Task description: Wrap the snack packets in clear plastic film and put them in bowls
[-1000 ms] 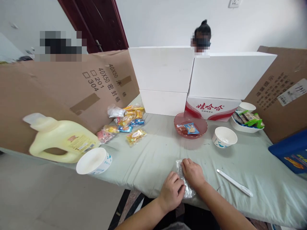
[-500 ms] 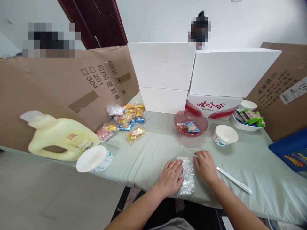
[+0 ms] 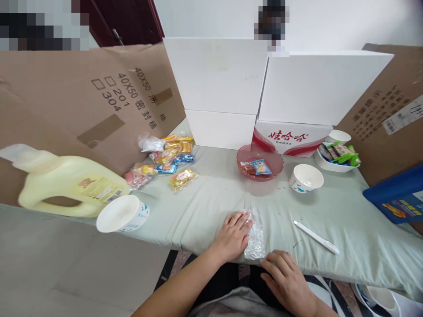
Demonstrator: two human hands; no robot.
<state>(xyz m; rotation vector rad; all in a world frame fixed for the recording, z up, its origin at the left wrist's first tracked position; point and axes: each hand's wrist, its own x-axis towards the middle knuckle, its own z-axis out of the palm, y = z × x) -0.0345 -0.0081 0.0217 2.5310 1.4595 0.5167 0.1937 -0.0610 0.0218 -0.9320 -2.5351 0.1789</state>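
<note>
A small packet wrapped in crinkled silver foil [image 3: 254, 237] lies near the front edge of the table, which is covered with a pale green cloth [image 3: 211, 198]. My left hand [image 3: 233, 236] rests flat on the packet's left side, fingers spread. My right hand [image 3: 288, 279] is off the table, below its front edge and just under the packet's near end, fingers loosely curled and holding nothing. A white pen-like tool [image 3: 316, 237] lies on the cloth to the right of the packet.
A pink bowl [image 3: 260, 164] holds wrapped snacks; beside it stands a white paper bowl [image 3: 306, 178]. Loose snack packs [image 3: 168, 162], another paper bowl [image 3: 122, 214] and a yellow jug [image 3: 66, 183] lie left. White boxes [image 3: 274, 97] and cardboard [image 3: 82, 101] wall the back. A snack dish [image 3: 337, 156] sits right.
My right hand has left the cloth beside the foil packet and dropped below the table's front edge. My left hand has stayed pressed on the packet.
</note>
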